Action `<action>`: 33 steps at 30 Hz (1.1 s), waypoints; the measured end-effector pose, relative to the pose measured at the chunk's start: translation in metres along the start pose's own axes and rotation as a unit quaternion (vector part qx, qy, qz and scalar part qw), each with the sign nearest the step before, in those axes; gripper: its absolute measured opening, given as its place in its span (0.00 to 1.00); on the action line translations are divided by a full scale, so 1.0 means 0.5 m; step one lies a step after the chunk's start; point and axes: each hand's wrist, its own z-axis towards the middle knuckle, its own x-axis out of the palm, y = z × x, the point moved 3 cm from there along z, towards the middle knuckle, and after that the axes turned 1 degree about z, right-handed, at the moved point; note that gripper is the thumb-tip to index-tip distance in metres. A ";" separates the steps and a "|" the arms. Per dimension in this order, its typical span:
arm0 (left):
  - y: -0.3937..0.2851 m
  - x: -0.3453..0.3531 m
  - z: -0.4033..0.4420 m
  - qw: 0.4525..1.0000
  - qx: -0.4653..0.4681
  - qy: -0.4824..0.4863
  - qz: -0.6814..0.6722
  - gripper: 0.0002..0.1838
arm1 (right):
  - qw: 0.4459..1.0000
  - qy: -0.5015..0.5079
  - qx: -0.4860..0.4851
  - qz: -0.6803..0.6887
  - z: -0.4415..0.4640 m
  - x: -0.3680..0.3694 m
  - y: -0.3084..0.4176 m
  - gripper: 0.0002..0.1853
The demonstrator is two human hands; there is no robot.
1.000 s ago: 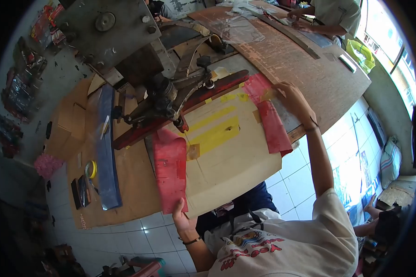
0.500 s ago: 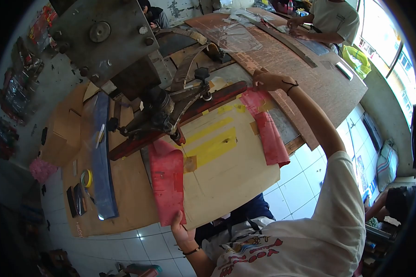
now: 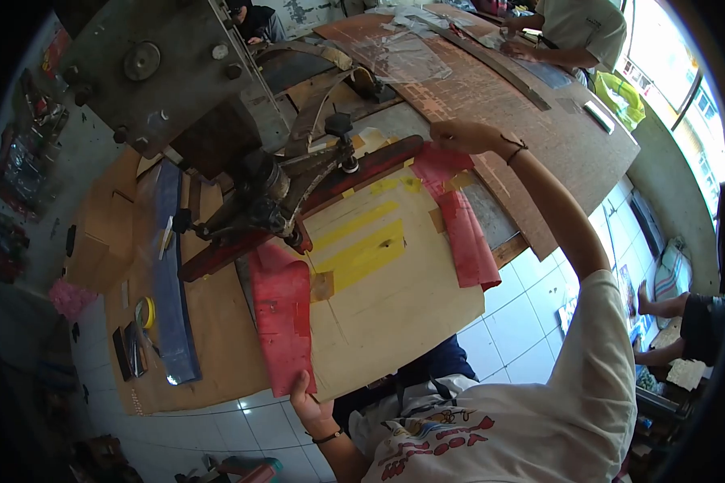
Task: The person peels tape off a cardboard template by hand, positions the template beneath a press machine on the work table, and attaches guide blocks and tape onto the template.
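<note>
Cream board [image 3: 403, 298] w/ yel. tape [image 3: 362, 256], red sheets [image 3: 280, 322] both sides; far edge at red bar [image 3: 370, 170].

Just one camera, worn on the person's head: it peers forward and steeply down, past their own shirt [image 3: 451, 435], at the pale sheet [image 3: 403, 298] close below. The metal machine [image 3: 161, 88] looms large at upper left, near the lens. It's a very wide view, bowed and dark-rimmed, reaching over the far tabletop [image 3: 584, 169] to the window [image 3: 678, 48] at right.
</note>
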 end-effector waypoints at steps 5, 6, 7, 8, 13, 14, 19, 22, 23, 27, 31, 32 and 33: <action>0.008 -0.006 -0.002 0.998 -0.011 -0.020 -0.062 0.31 | 0.992 0.000 0.128 0.002 -0.011 -0.006 0.007 0.28; 0.006 0.000 -0.004 0.998 -0.008 -0.014 -0.059 0.30 | 0.991 0.021 0.133 -0.022 -0.020 -0.008 0.021 0.31; 0.004 0.009 -0.005 0.998 -0.004 -0.008 -0.056 0.30 | 0.995 0.042 0.089 -0.033 -0.028 -0.004 0.028 0.32; 0.002 0.015 -0.006 0.998 0.001 -0.004 -0.055 0.30 | 0.996 0.064 0.043 -0.045 -0.037 -0.001 0.027 0.33; 0.011 -0.013 -0.007 0.998 -0.025 -0.019 -0.059 0.30 | 0.992 0.057 0.067 -0.092 -0.065 0.018 -0.009 0.28; 0.013 -0.015 -0.004 0.998 -0.027 -0.021 -0.058 0.30 | 0.991 0.045 0.083 -0.095 -0.076 0.022 -0.007 0.26; 0.011 0.004 -0.001 0.999 -0.018 -0.026 -0.029 0.29 | 0.996 -0.066 0.048 -0.032 -0.115 0.036 0.006 0.19; 0.008 0.013 -0.003 1.000 0.001 -0.028 -0.009 0.29 | 0.995 -0.080 0.050 0.015 -0.129 0.029 0.031 0.20; 0.006 0.017 -0.004 1.000 0.007 -0.027 -0.004 0.28 | 0.995 -0.075 0.062 0.017 -0.133 0.020 0.043 0.20; 0.006 0.019 -0.004 0.999 -0.004 -0.036 -0.023 0.27 | 0.995 -0.076 0.058 -0.005 -0.124 0.032 0.013 0.22; 0.009 0.014 -0.005 0.998 -0.008 -0.049 -0.038 0.27 | 0.996 -0.060 0.052 0.027 -0.118 0.034 -0.005 0.23; 0.010 0.011 -0.005 0.998 -0.008 -0.055 -0.042 0.27 | 0.996 -0.065 0.041 0.044 -0.119 0.035 -0.006 0.23; 0.010 0.010 -0.006 0.997 -0.011 -0.052 -0.048 0.27 | 0.995 -0.069 0.031 0.062 -0.121 0.034 0.002 0.24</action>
